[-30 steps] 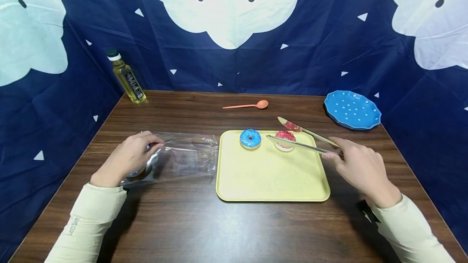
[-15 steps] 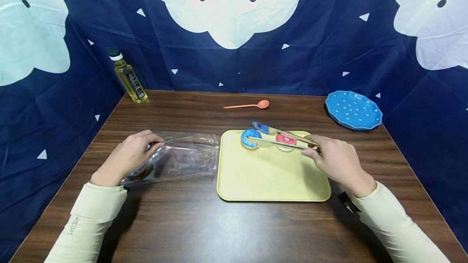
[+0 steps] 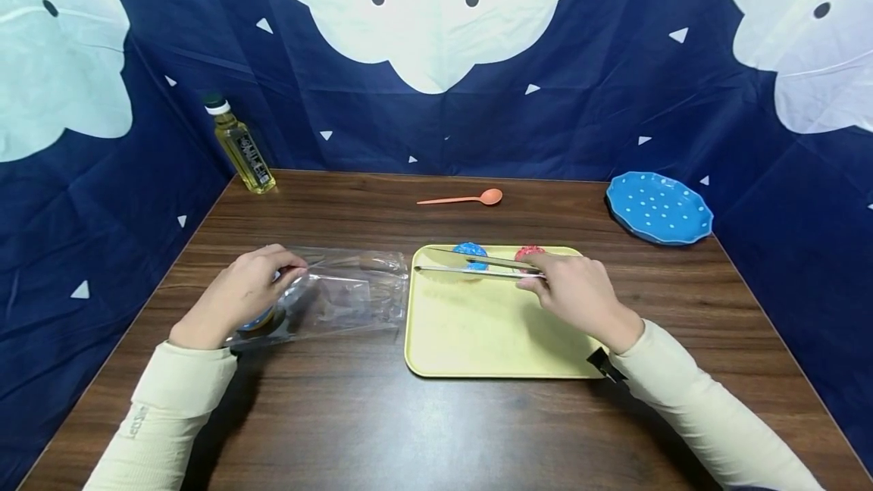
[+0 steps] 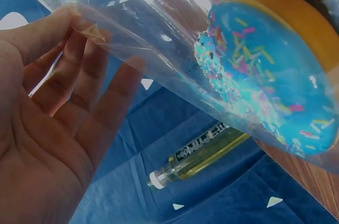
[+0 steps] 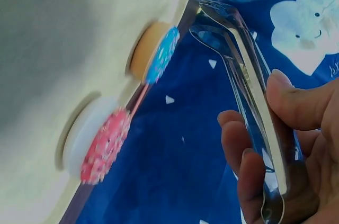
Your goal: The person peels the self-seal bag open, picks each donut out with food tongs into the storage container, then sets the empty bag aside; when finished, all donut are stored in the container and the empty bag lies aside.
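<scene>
My left hand (image 3: 248, 290) pinches the edge of a clear plastic bag (image 3: 348, 290) between thumb and fingers. A blue-iced toy donut (image 4: 265, 75) with coloured sprinkles lies in that bag; a paler speckled patch beside it may be a second one or a reflection. My right hand (image 3: 576, 290) grips metal tongs (image 5: 254, 86), whose arms are parted with nothing between them. They point left above the yellow tray (image 3: 505, 339), partly covering a blue donut (image 3: 470, 248) on it. To its right sits a pink donut (image 3: 528, 251), partly hidden by my right hand.
An orange spoon (image 3: 460, 199) lies behind the tray on the wooden table. A bottle of yellow oil (image 3: 245, 154) stands at the back left. At the back right is a blue dotted plate (image 3: 659, 207). Dark blue cloth (image 3: 409, 127) encloses the table.
My right hand has moved left with the tongs, past the pink donut and over the blue one; their tips now reach the tray's left edge. My left hand has held its place on the bag.
</scene>
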Tool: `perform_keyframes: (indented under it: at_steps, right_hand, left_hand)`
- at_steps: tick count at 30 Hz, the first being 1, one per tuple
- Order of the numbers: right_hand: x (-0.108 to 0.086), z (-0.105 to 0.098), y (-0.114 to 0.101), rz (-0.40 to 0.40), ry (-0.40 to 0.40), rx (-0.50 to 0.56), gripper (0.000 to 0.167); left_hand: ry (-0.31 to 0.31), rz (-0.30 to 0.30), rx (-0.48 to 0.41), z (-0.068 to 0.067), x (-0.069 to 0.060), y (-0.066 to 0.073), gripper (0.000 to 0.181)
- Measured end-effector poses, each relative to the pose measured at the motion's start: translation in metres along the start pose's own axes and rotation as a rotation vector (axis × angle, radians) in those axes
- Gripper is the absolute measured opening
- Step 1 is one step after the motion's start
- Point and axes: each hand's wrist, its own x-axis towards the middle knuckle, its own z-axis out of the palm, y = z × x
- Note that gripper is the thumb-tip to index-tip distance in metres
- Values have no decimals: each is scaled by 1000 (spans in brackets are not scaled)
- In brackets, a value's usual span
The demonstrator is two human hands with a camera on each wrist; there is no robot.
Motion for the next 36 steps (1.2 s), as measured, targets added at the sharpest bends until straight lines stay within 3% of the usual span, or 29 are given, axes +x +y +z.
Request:
perform_keyframes:
  at_steps: [13,18,24,36]
  right_hand:
    - [24,19,-28,-104,-56,24,32]
    - [34,28,-39,-138,-65,39,31]
    - [47,37,-53,-153,-169,87,34]
    - [66,46,-67,-236,-339,204,38]
  left_hand:
    - [15,-8,7,-2,-3,0,9]
    - [-9,-33,1,-4,-4,1,10]
    - [-20,-45,-6,-4,-5,2,10]
    - [20,-7,3,-4,-3,1,7]
